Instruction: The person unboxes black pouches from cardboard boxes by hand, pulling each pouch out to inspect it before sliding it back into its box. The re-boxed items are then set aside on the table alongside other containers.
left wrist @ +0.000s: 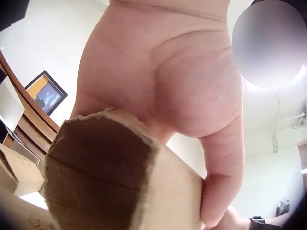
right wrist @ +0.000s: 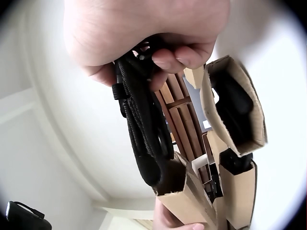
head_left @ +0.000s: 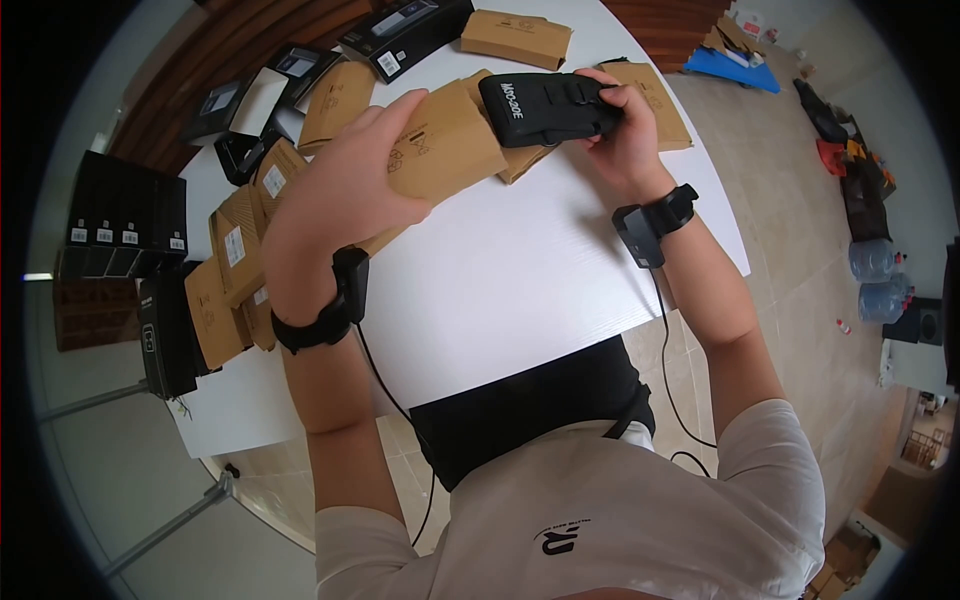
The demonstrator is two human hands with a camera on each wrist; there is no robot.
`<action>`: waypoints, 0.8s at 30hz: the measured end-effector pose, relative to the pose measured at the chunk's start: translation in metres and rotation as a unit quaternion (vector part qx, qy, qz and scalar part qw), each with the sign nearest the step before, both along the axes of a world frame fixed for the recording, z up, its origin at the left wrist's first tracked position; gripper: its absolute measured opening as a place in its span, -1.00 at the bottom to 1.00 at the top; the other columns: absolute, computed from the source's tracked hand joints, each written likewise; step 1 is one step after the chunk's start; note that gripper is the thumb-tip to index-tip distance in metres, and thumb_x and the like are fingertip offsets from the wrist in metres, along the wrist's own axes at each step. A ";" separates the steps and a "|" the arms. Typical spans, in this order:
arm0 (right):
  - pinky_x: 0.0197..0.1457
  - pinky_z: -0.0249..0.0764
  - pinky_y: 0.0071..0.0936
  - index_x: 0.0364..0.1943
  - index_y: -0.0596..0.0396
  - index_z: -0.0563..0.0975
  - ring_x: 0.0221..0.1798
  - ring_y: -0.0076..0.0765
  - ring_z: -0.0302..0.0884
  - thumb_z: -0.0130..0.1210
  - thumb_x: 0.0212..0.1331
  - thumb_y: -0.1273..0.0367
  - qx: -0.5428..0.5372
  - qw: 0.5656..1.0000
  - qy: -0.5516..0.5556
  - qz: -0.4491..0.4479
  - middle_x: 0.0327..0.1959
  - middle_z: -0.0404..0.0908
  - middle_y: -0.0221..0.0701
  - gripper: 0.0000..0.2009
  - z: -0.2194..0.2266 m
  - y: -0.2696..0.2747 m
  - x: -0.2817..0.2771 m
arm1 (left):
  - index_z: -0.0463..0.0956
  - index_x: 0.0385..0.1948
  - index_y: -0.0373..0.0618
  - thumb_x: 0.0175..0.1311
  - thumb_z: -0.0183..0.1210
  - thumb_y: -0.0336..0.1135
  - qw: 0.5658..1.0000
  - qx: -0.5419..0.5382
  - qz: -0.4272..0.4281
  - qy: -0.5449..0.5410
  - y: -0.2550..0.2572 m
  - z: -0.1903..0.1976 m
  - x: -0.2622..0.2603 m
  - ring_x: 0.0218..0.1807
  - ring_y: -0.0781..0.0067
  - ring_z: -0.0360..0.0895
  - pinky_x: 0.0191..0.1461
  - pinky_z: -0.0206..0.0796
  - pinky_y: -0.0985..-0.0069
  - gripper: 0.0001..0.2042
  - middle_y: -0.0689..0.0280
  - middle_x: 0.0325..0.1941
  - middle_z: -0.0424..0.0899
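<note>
- White tabletop [head_left: 520, 270], rounded at the far end, is what you're working over, so everything on it stands out.
- Your left side of it is crowded: a heap of brown cardboard boxes [head_left: 235, 250], a row of black boxes [head_left: 125, 215] stood on edge at the far left, plus a few more black boxes [head_left: 405, 35] and one more brown box [head_left: 515, 38] along the far edge.
- Past the table on your right there's beige tiled floor [head_left: 800, 230], something blue [head_left: 732, 68] lying flat on it, and a couple of water jugs [head_left: 878, 278] further out.
- Now the bit you're actually handling: a black pouch [head_left: 545, 108], fabric-looking with white lettering on its side, sitting partway in a brown cardboard sleeve [head_left: 440, 145], held up above the far half of the table.
- Your left hand [head_left: 345, 185] is wrapped round the cardboard sleeve, palm on top, thumb curled along the side in the left wrist view.
- Your right hand [head_left: 625, 130] has its fingers curled round the exposed end of the black pouch; the right wrist view shows black webbing straps [right wrist: 144, 124] running from your fingertips [right wrist: 184, 56] down into the sleeve's open mouth.
</note>
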State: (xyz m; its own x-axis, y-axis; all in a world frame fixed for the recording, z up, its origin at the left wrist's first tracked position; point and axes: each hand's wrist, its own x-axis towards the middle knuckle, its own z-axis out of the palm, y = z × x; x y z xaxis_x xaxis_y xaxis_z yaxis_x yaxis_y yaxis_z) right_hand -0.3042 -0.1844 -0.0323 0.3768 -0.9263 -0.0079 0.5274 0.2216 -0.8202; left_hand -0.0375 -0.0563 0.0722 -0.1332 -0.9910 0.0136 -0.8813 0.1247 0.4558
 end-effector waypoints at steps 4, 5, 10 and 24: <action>-0.36 0.26 -0.57 0.01 0.04 0.53 -0.47 -0.59 0.25 -0.07 0.19 0.28 -0.015 1.000 0.004 0.015 -0.27 0.58 -0.49 -0.66 -0.003 -0.002 -0.001 | 0.23 0.40 -0.07 -0.25 0.33 -0.35 0.999 -0.025 -0.022 0.012 -0.001 -0.004 -0.004 0.19 0.07 0.46 0.28 0.32 0.34 -0.08 0.05 0.22 0.49; -0.36 0.26 -0.57 0.01 0.04 0.53 -0.47 -0.59 0.25 -0.07 0.19 0.28 -0.014 1.000 0.003 0.015 -0.27 0.58 -0.49 -0.66 -0.003 -0.001 -0.001 | 0.22 0.40 -0.06 -0.26 0.35 -0.35 1.000 -0.007 -0.023 0.013 -0.002 -0.003 -0.007 0.19 0.08 0.46 0.26 0.33 0.34 -0.07 0.06 0.20 0.50; -0.33 0.28 -0.63 0.11 0.04 0.53 -0.38 -0.63 0.34 -0.06 0.24 0.30 -0.095 0.987 0.061 0.112 -0.21 0.59 -0.52 -0.62 0.004 0.010 -0.002 | 0.22 0.41 -0.04 -0.25 0.37 -0.35 0.999 -0.004 -0.025 -0.038 -0.002 -0.008 -0.020 0.17 0.10 0.46 0.21 0.37 0.31 -0.06 0.12 0.14 0.51; -0.15 0.33 -0.62 0.50 -0.04 0.11 -0.20 -0.59 0.30 -0.14 0.40 0.09 -0.311 0.905 0.232 0.172 0.13 0.42 -0.40 -0.37 0.007 0.034 0.005 | 0.24 0.38 -0.04 -0.22 0.35 -0.38 0.991 -0.085 -0.087 -0.048 -0.003 -0.017 -0.035 0.03 0.00 0.47 0.13 0.38 0.28 -0.11 0.11 -0.02 0.50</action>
